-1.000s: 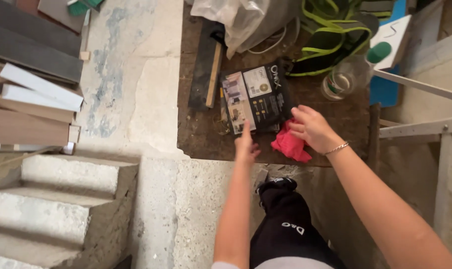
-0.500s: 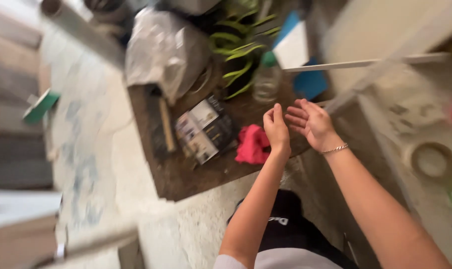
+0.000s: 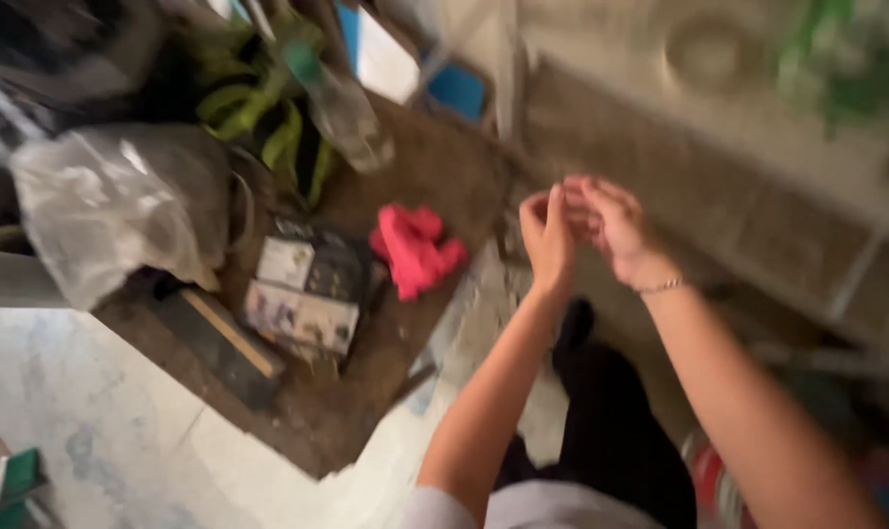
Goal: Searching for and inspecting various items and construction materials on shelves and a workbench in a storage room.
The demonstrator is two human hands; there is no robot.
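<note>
Plainly, we had both hands raised and brought together in front of us, above the ground, with nothing in either grip. Our left hand [image 3: 547, 235] stood edge-on with its fingers held straight and close together, and our right hand [image 3: 606, 225] lay just beside it, fingers loosely curled toward the left palm; whether the two actually touched we could not tell through the blur. A thin bracelet [image 3: 660, 286] sat on the right wrist. The red cloth [image 3: 415, 250] lay apart from our hands, to their left, on the dark brown board [image 3: 366, 392] on the ground, so we judged that the cloth was set down and released, and nothing in view showed any further work begun. It looked soft and crumpled, bunched into an uneven heap with folds sticking up, bright red against the dirt. Just beside it lay a flat dark package with pale picture panels [image 3: 307, 289]. Beyond that sat a grey plastic bag [image 3: 111, 206], a clear plastic bottle [image 3: 341, 108] on its side, and some yellow-green straps [image 3: 268, 127]. Pale concrete floor [image 3: 92, 411] stretched below the board, and our dark trousers [image 3: 611, 441] filled the bottom of the view.
</note>
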